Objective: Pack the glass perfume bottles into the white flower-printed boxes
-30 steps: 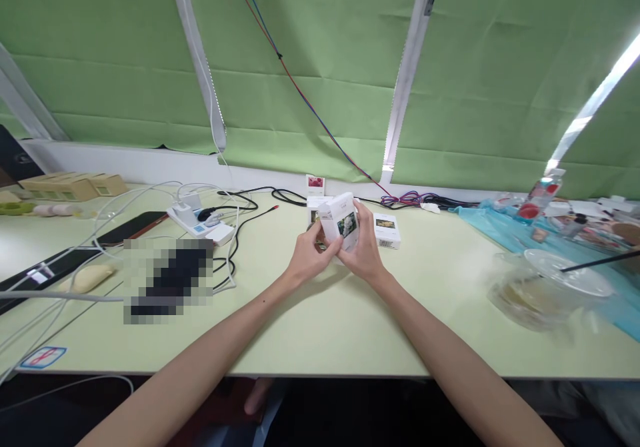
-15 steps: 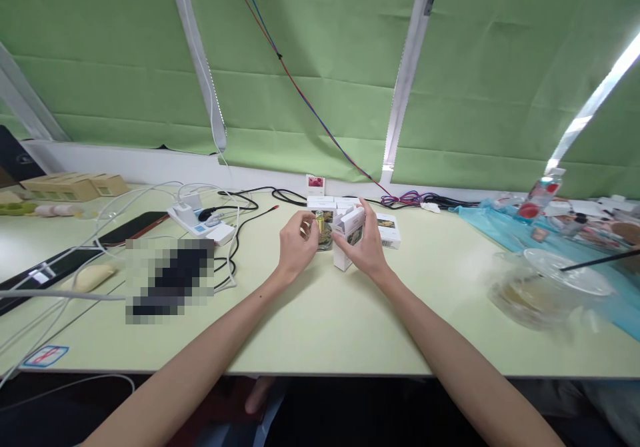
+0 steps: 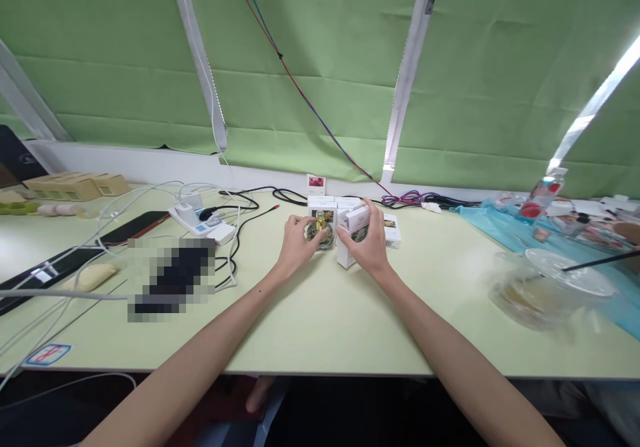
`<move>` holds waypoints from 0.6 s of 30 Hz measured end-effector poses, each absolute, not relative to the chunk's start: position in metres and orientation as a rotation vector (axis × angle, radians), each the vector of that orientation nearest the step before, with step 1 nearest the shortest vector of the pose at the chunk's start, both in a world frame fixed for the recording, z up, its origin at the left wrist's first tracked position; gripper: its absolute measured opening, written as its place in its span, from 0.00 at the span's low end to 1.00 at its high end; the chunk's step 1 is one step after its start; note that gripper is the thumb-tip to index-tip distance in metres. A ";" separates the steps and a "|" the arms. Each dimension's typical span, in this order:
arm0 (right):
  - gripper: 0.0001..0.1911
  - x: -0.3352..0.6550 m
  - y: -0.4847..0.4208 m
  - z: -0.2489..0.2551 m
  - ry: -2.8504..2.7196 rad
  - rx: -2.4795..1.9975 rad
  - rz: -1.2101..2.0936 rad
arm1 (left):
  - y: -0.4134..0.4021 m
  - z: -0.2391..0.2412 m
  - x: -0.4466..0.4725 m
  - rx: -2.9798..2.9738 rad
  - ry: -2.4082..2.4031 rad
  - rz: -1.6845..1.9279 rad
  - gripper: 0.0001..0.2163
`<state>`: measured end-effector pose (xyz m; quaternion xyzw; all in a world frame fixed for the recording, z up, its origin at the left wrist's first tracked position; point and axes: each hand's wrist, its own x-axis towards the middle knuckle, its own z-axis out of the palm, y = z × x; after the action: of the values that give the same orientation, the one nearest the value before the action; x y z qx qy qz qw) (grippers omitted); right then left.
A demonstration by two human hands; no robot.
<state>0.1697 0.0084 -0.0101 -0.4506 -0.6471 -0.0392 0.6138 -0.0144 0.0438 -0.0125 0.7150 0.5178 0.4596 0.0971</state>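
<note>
My left hand (image 3: 296,243) curls round a small glass bottle with a gold cap (image 3: 321,228) standing on the pale green table (image 3: 320,320). My right hand (image 3: 367,240) grips a small white carton with a flower picture (image 3: 350,234), held upright on the table just right of the bottle. Behind them stand more small white cartons (image 3: 323,208), and another lies flat (image 3: 391,229) to the right.
A white power strip (image 3: 200,224) with tangled cables, a dark phone (image 3: 130,228) and a blurred dark patch lie at left. A clear plastic lidded bowl (image 3: 547,284) sits at right, with bottles and clutter on a blue sheet behind. Green blinds hang at the back.
The white carton came down from both hands onto the table under my right hand. My left hand let go of it and closed round the small bottle.
</note>
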 end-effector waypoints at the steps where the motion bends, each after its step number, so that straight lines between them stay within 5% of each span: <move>1: 0.40 0.170 0.008 -0.010 -1.489 -1.042 -0.093 | 0.044 -0.014 -0.014 2.115 1.531 1.344 0.17; 18: 0.38 0.170 0.010 -0.010 -1.451 -1.061 -0.076 | 0.042 -0.014 -0.014 2.166 1.601 1.139 0.13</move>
<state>0.1704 0.0101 -0.0104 -0.4617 -0.6314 -0.0329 0.6221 -0.0144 0.0422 -0.0137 0.7363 0.5443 0.3872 0.1084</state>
